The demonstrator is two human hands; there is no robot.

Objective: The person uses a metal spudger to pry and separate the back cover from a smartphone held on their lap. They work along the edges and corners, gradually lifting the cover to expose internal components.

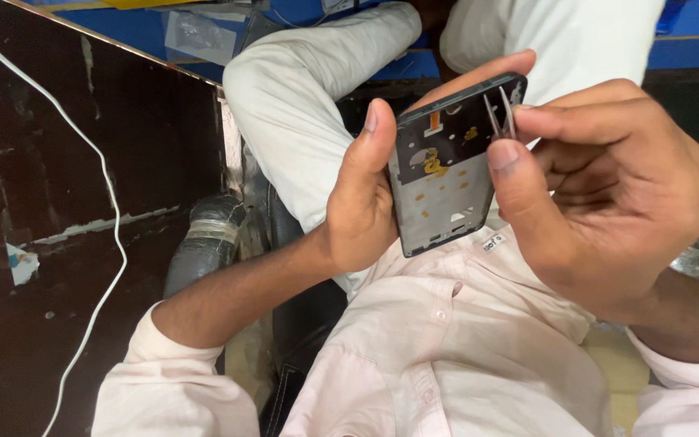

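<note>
My left hand [362,202] grips an opened phone frame [442,190], thumb along its left edge and fingers behind its top. The frame is dark with a grey metal plate, orange flex parts and small gold contacts showing. My right hand [608,186] pinches metal tweezers [500,113] between thumb and forefinger. The tweezer tips rest on the frame's upper right corner. Both hands are held above my lap.
A dark worn tabletop [66,210] lies at the left with a white cable [115,218] running across it. My pale trousers [301,97] and light pink shirt [446,356] fill the middle. A black chair arm [212,235] sits beside the table edge.
</note>
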